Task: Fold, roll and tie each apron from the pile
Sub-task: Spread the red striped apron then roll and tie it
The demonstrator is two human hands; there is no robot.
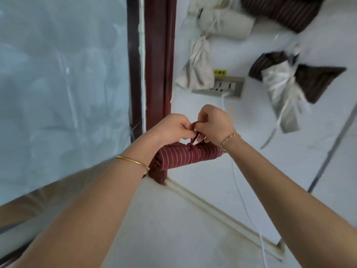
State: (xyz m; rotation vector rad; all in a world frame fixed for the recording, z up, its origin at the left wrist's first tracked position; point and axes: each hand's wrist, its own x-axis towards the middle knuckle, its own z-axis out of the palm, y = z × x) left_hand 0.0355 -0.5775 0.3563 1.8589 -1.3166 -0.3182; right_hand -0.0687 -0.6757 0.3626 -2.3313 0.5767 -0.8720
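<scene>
Just below the centre of the frame, both hands are bunched over the knot: the left hand (173, 126) has its fingers curled tight and pinches one end of the dark red tie string (195, 132), and the right hand (214, 123) pinches the other end the same way, a small loop standing between them. Under them sits the rolled red striped apron (185, 156), held up in the air, well above the pale floor (222, 180). Its long axis runs nearly level across the frame, left end dipping slightly toward the lower left, right end pointing to the right wrist; the stripes cross the roll. The risk, I'd say: with every finger on the string and the roll just hanging from it, a slack pull could let the knot slip and the roll sag open or drop, most likely from that looser left end. Further out, toward the upper right, cream bundles (224, 22) and a dark striped apron (316, 80) lie on the floor near a grey socket strip (222, 87).
</scene>
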